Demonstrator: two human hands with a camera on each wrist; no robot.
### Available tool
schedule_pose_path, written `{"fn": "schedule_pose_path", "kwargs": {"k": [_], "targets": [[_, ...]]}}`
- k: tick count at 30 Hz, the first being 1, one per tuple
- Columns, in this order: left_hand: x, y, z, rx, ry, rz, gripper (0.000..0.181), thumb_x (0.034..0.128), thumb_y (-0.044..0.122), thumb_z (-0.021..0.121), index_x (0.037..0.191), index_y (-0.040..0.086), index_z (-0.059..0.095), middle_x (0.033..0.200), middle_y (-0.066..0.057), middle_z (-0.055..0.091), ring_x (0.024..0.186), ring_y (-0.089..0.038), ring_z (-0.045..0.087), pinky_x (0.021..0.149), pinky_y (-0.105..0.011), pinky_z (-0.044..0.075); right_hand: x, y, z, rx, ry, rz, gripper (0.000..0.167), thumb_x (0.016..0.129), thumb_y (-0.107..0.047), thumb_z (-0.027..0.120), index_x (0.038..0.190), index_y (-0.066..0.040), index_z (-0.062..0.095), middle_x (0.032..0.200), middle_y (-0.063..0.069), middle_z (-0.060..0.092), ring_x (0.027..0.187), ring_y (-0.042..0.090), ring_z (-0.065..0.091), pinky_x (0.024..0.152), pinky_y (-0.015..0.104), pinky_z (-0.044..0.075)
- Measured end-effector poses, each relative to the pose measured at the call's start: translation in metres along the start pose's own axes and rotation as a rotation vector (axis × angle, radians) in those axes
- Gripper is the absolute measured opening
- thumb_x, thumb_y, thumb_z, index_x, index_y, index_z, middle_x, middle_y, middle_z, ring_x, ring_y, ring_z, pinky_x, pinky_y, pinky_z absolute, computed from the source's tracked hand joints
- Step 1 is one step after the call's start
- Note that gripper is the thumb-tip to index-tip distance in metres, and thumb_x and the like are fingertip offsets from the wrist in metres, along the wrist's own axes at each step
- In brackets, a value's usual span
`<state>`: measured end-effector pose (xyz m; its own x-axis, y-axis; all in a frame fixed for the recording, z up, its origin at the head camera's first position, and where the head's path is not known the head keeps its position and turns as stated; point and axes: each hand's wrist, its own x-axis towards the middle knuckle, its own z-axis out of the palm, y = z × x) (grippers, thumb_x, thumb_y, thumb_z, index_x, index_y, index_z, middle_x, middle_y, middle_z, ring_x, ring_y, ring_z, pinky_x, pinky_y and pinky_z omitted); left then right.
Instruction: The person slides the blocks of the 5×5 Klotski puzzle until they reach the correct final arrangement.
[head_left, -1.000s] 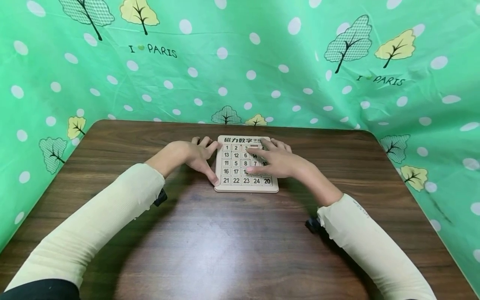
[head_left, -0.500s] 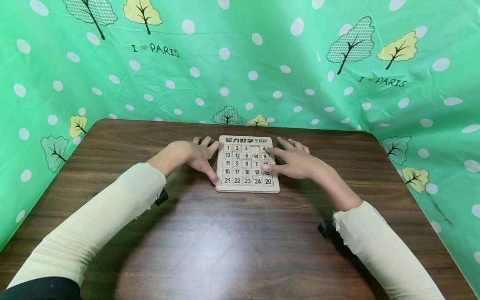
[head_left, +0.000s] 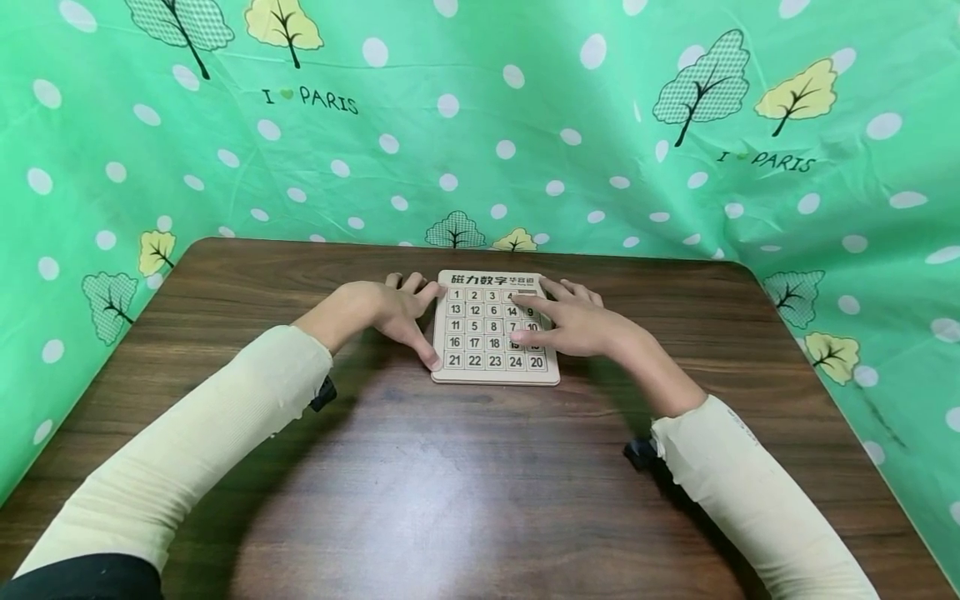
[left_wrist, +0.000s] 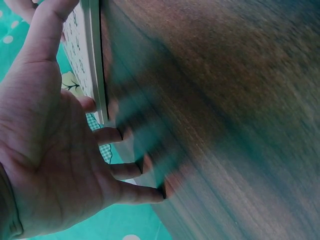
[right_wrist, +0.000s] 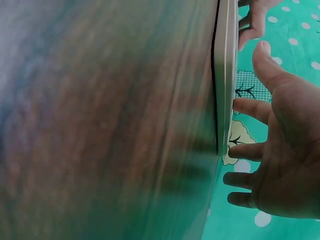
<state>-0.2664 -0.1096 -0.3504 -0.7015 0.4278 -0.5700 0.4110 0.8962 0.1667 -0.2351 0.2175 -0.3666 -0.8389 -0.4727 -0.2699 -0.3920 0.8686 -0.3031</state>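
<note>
Green dotted cloth [head_left: 480, 125] behind brown wooden table [head_left: 420, 467]; number puzzle [head_left: 492, 333] flat on it. Head view: puzzle lies between the hands. Left hand [head_left: 392, 315] at puzzle's left edge, thumb at near corner, fingers spread, grasping nothing. Right hand [head_left: 576, 325] over puzzle's right side, fingers extended, unclenched. Left wrist view: thumb alongside puzzle, other fingers splayed. Right wrist view: fingers straight beside puzzle's edge; contact unclear.

1 board [head_left: 483, 333] on tbl [head_left: 420, 467], cloth [head_left: 480, 125] bhd.
</note>
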Motion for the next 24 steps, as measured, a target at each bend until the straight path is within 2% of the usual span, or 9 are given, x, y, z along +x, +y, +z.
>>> {"fn": "schedule_pose_path", "kwargs": {"k": [4,7,14,19,24], "targets": [[0.001,0.0,0.0,0.001,-0.001,0.002,0.143,0.0809,0.084,0.084,0.183,0.028,0.001,0.191,-0.02,0.003,0.174,-0.057,0.005,0.132,-0.085,0.021,-0.009,0.003,-0.001,-0.004,0.018,-0.006,0.09,0.103,-0.085,0.056,0.176,-0.034,0.041,0.19,0.023,0.015,0.17,0.065,0.013,0.132,0.086,0.013],[0.001,0.0,-0.001,0.005,-0.003,0.003,0.143,0.0808,0.085,0.084,0.183,0.028,0.001,0.191,-0.02,0.004,0.174,-0.057,0.006,0.132,-0.085,0.022,-0.019,0.005,-0.002,-0.02,0.022,0.001,0.088,0.104,-0.08,0.06,0.176,-0.032,0.043,0.189,0.026,0.017,0.17,0.065,0.013,0.131,0.087,0.014],[0.001,0.001,-0.002,0.004,-0.001,0.006,0.143,0.081,0.083,0.084,0.183,0.027,0.001,0.191,-0.021,0.003,0.174,-0.058,0.004,0.134,-0.083,0.021,-0.037,0.007,-0.003,-0.055,0.009,0.044,0.08,0.107,-0.073,0.062,0.175,-0.034,0.044,0.189,0.024,0.017,0.171,0.063,0.012,0.132,0.085,0.013],[0.001,0.001,-0.002,0.002,-0.006,0.011,0.143,0.0815,0.083,0.084,0.183,0.026,0.001,0.19,-0.021,0.002,0.174,-0.059,0.003,0.134,-0.083,0.019,-0.035,0.008,-0.003,-0.064,0.008,0.048,0.081,0.107,-0.073,0.061,0.176,-0.033,0.043,0.188,0.026,0.019,0.171,0.064,0.012,0.132,0.086,0.014],[0.001,0.0,-0.001,0.002,-0.009,0.002,0.143,0.0817,0.083,0.083,0.183,0.028,-0.001,0.191,-0.021,0.0,0.174,-0.058,0.002,0.133,-0.084,0.019,-0.024,0.009,-0.004,-0.071,0.012,0.051,0.087,0.106,-0.078,0.059,0.177,-0.031,0.042,0.187,0.029,0.019,0.17,0.066,0.014,0.131,0.087,0.015]]}}
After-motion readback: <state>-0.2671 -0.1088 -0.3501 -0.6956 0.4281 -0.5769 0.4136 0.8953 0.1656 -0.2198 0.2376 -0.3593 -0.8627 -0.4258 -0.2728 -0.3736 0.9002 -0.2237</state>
